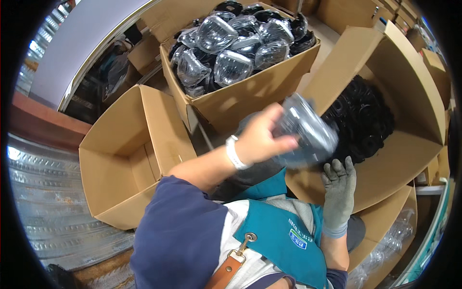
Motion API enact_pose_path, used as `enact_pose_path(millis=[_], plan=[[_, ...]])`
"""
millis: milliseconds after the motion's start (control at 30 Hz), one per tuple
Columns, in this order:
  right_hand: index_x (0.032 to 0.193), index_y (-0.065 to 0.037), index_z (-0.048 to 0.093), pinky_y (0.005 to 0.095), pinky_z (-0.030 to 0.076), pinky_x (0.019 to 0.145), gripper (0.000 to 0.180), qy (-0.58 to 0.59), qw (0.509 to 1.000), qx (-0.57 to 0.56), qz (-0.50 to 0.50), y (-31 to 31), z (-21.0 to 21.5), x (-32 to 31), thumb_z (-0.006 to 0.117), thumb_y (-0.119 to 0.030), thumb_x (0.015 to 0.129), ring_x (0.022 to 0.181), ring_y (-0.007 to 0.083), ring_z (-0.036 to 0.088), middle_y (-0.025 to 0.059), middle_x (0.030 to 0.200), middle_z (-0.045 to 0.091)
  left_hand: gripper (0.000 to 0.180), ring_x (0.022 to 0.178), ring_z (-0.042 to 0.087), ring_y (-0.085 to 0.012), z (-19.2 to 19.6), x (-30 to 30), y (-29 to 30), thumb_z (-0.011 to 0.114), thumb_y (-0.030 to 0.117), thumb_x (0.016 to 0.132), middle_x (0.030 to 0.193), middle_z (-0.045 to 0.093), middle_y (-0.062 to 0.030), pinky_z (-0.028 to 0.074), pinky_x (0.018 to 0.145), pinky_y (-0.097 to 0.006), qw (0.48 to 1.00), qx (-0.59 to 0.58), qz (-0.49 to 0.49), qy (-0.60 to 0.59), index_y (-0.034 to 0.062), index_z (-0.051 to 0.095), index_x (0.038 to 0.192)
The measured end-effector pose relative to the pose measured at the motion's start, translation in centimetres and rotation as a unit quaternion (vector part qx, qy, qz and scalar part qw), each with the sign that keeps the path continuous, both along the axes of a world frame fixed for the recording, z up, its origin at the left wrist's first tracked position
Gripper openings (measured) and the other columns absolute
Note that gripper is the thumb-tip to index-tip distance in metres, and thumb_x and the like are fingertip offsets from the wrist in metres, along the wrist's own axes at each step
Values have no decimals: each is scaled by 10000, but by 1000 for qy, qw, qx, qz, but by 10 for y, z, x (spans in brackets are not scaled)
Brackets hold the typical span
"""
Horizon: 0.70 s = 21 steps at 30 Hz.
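Note:
My left hand, bare and with a white band at the wrist, grips a clear plastic domed cover between thumb and fingers. Motion smears the cover, and a darker part shows under or behind it. My right hand wears a grey glove. Its fingers are stretched out, palm up, just below the cover and apart from it. Beside both hands, a tilted cardboard box contains a heap of black plastic parts. Ahead, clear domed covers with black parts among them fill another cardboard box above its rim.
At the left stands an open cardboard box, its inner bottom visible. Another box at the lower right has clear plastic pieces in it. Ribbed metal sheeting runs along the left. More cartons stand at the back.

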State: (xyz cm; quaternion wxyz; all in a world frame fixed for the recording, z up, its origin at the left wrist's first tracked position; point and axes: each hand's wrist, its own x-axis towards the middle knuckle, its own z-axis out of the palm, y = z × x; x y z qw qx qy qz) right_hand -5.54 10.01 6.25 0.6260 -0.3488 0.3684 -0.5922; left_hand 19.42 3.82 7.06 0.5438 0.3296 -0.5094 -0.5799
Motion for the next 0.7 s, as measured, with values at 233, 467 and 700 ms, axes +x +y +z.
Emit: enact_pose_path(millis=[233, 467, 700], plan=[[1328, 1, 419, 325, 437, 949, 482, 176, 984, 12, 9, 0, -53, -23, 412, -356, 1004, 1058, 191, 559, 82, 1160, 562, 428, 791, 580, -113, 6, 199, -75, 732, 299, 793, 906, 625, -51, 475, 729, -268, 888, -135, 388, -206, 15, 553, 1059], [1237, -10, 500, 280, 467, 837, 414, 138, 983, 118, 6, -10, -100, -27, 406, -345, 1013, 926, 149, 577, 62, 1050, 596, 464, 809, 596, -120, -47, 280, -103, 734, 370, 800, 899, 657, -48, 471, 771, -266, 875, 9, 344, -340, 12, 602, 1062], [1172, -27, 561, 245, 470, 795, 366, 136, 970, 198, -39, -11, -113, -35, 475, -333, 990, 864, 106, 569, 32, 987, 594, 506, 865, 610, -162, -73, 277, -89, 709, 391, 809, 953, 670, -68, 468, 836, -310, 887, 63, 346, -298, 5, 597, 1117]])
